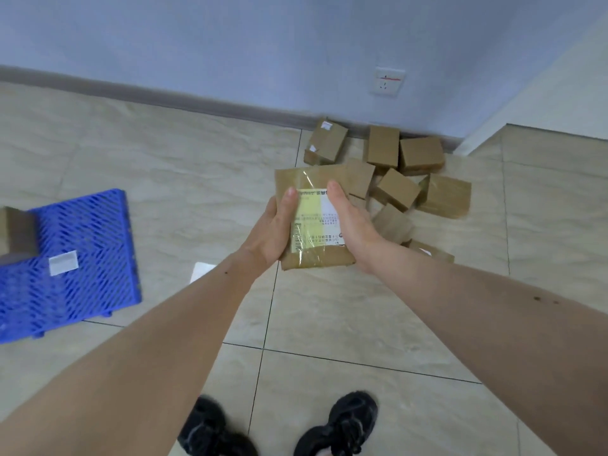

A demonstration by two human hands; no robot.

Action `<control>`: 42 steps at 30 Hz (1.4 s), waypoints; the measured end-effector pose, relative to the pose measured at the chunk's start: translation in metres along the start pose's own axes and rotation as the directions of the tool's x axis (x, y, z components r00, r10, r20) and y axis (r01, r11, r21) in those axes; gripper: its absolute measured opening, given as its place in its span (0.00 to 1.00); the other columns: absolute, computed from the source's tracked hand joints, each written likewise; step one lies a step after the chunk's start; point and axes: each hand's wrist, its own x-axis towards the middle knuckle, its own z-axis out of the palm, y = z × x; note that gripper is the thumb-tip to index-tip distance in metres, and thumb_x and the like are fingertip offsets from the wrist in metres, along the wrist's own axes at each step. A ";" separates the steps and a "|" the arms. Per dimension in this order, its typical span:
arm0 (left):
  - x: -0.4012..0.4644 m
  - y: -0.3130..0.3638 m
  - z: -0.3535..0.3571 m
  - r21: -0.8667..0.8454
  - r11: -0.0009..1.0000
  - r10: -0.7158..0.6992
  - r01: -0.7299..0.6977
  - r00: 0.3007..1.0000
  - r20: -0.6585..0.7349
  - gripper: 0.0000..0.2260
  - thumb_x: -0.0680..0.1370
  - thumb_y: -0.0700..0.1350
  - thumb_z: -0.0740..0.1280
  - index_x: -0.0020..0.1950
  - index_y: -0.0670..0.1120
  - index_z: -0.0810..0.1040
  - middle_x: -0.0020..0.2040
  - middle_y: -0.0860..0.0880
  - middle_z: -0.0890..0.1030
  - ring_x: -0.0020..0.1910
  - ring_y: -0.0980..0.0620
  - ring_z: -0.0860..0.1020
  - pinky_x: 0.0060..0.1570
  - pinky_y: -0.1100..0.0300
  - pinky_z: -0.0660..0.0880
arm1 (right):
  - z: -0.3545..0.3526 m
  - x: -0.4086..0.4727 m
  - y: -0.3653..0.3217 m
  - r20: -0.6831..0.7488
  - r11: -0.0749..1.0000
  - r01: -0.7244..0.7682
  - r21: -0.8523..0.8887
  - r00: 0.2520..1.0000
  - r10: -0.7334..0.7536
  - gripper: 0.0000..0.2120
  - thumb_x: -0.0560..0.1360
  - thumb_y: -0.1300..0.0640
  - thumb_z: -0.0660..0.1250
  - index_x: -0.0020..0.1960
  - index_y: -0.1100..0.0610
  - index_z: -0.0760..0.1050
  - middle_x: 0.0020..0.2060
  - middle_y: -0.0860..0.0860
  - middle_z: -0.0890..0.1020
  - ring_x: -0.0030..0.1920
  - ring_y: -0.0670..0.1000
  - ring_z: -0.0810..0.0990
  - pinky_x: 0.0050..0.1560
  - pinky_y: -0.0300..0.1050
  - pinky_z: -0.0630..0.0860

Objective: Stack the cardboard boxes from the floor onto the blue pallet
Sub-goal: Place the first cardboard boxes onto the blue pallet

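I hold a flat taped cardboard box (312, 179) with a yellow and white label in front of me, above the floor. My left hand (274, 230) grips its left edge and my right hand (348, 225) grips its right edge, thumbs on top. Behind it, a pile of several brown cardboard boxes (394, 189) lies on the floor by the wall. The blue pallet (85, 258) sits on the floor at the left, with one cardboard box (16, 235) on its far left corner and a white sticker on its grid.
Beige tiled floor all around. A grey wall with a skirting board and a white socket (387, 81) runs behind the pile. A white wall corner (543, 103) juts out at the right. A white slip (201, 271) lies on the floor. My black shoes (283, 429) are below.
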 end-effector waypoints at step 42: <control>-0.032 -0.162 -0.593 -0.082 0.961 -0.274 0.263 0.890 -0.364 0.41 0.68 0.81 0.47 0.67 0.57 0.75 0.55 0.56 0.83 0.54 0.55 0.80 0.58 0.54 0.74 | 0.623 0.120 -0.113 0.114 0.942 0.027 -0.334 0.993 0.011 0.28 0.68 0.26 0.67 0.42 0.52 0.83 0.41 0.51 0.87 0.43 0.53 0.86 0.53 0.51 0.82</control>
